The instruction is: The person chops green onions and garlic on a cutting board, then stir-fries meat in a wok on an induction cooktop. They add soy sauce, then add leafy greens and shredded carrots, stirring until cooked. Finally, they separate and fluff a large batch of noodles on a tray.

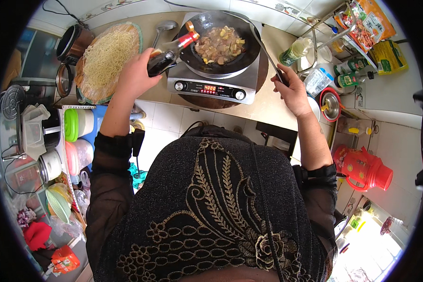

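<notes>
My left hand [135,75] grips a glass bottle of dark sauce [162,62]. The bottle tilts, its red neck and flipped-up cap pointing at the left side of a black wok [229,70]. Inside the wok, cooked pieces of what looks like sliced meat with yellow bits [220,44] lie in a steaming heap. My right hand [292,90] is closed around the dark handle of a long metal spatula [264,49], which reaches across the wok's right rim towards its far edge. Under the wok is an induction cooker [206,89] with its red display lit.
Left of the wok, a round tray [140,38] bears a pile of noodles [107,63], with a metal ladle [165,25] close by. Bottles [296,51] and a wire rack [314,46] crowd the right. A red thermos [363,167] stands lower right. Plastic containers [71,125] fill the left shelf.
</notes>
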A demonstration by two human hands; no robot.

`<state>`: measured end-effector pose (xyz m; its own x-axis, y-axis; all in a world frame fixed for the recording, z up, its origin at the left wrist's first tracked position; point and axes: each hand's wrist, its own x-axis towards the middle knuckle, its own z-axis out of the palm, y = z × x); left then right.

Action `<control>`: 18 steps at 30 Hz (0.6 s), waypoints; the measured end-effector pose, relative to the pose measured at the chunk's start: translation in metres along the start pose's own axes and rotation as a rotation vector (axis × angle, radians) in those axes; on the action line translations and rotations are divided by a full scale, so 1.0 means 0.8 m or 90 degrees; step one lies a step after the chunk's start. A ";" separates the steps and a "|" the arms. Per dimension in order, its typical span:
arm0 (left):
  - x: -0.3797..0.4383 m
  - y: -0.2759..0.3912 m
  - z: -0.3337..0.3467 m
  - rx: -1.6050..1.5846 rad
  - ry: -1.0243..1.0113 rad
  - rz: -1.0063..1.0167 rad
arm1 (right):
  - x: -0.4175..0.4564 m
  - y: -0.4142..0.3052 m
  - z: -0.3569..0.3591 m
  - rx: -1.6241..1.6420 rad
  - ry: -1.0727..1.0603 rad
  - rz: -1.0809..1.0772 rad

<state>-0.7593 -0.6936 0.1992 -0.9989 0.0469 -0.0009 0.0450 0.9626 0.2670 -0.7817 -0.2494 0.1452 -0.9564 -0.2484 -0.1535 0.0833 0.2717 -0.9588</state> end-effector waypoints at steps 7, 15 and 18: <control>0.069 0.027 0.026 0.270 -0.101 0.125 | -0.027 -0.008 -0.002 0.079 0.054 0.028; 0.120 0.066 0.022 0.411 -0.152 0.158 | -0.048 -0.002 -0.015 0.074 0.086 0.035; 0.140 0.073 0.021 0.407 -0.125 0.120 | -0.050 0.006 -0.018 0.082 0.088 0.033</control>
<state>-0.8686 -0.6273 0.1988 -0.9548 0.2184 -0.2014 0.2773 0.8985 -0.3403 -0.7472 -0.2246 0.1502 -0.9786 -0.1044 -0.1773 0.1598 0.1572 -0.9746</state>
